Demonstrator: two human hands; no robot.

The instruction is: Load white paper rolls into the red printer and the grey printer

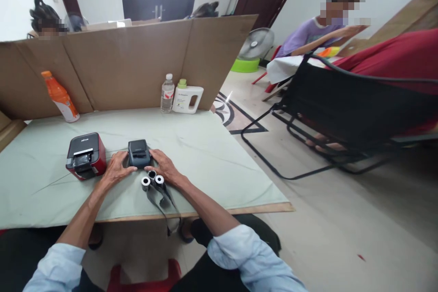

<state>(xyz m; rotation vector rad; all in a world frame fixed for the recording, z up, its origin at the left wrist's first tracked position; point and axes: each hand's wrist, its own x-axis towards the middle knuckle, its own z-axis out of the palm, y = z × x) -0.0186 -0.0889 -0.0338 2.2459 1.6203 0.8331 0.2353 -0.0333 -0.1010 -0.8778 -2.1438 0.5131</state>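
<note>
A small dark blue-grey portable printer (pixel 138 155) sits on the table between my hands. My left hand (pixel 118 169) grips its left side, with the thumb toward the near edge. From the other side my right hand (pixel 164 165) holds it, fingers along the right edge. Just in front of it stand three small paper-like rolls (pixel 146 184) with white ends. A dark strip (pixel 153 197) trails from them over the table's front edge. To the left of my left hand is a larger black and red label printer (pixel 87 155).
A cardboard partition (pixel 133 64) runs along the table's back. Before it stand an orange bottle (pixel 61 98), a clear water bottle (pixel 167 94) and a white jug (pixel 187 98). On the right are a black folding chair (pixel 342 105) and a seated person in purple (pixel 304 36).
</note>
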